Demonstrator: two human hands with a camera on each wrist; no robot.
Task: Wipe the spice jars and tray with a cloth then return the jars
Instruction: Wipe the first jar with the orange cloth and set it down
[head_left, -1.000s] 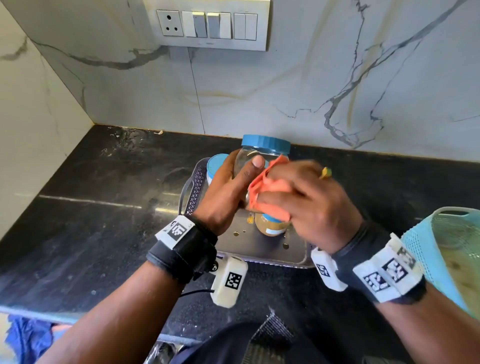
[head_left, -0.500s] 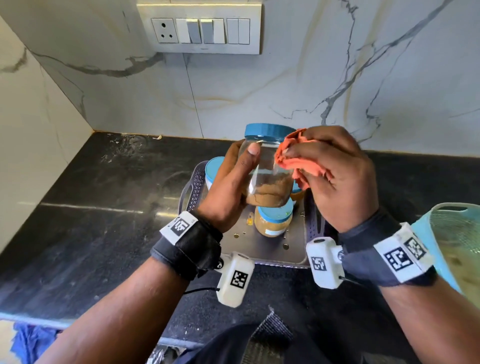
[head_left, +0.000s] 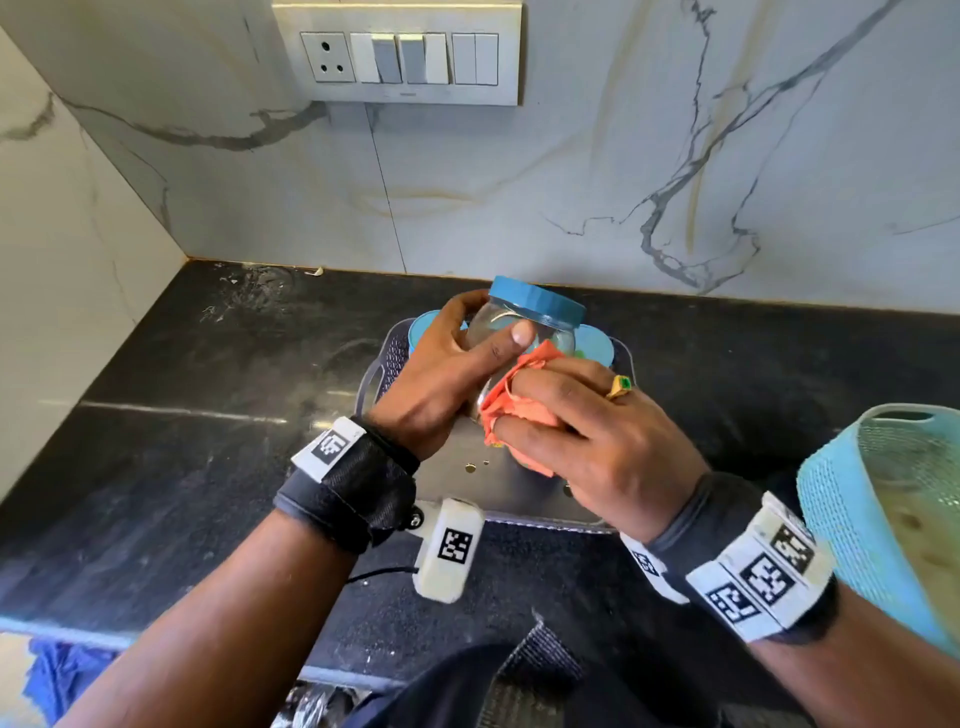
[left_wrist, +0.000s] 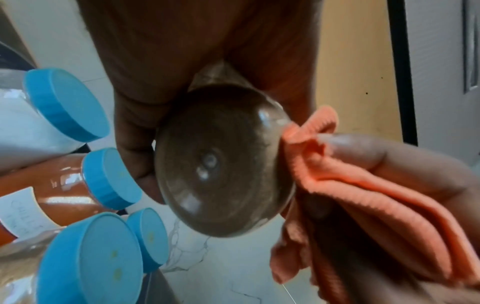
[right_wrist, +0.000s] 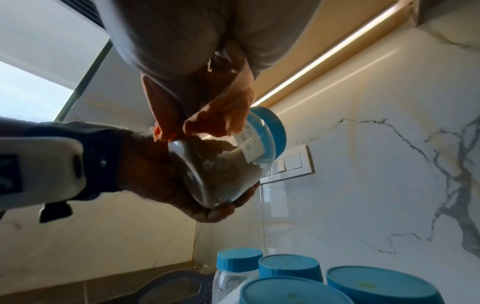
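A clear spice jar (head_left: 519, 322) with a blue lid and brown powder is tilted above the tray, lid pointing away from me. My left hand (head_left: 441, 379) grips the jar (left_wrist: 223, 162) round its body, thumb on top. In my right hand (head_left: 587, 436) is a bunched orange cloth (head_left: 519, 410), pressed against the near side of the jar (right_wrist: 226, 164). The cloth (left_wrist: 350, 195) covers the jar's right flank. Below, the grey tray (head_left: 519, 499) holds several other blue-lidded jars (left_wrist: 85, 255), mostly hidden by my hands in the head view.
A light blue mesh basket (head_left: 852, 509) stands at the right edge of the black counter (head_left: 182, 415). The marble wall with a switch panel (head_left: 397, 54) rises close behind the tray. A side wall bounds the counter on the left.
My right hand with the cloth has come down from the jar's upper right to its near lower side. The jar has tipped further, lid away from me.
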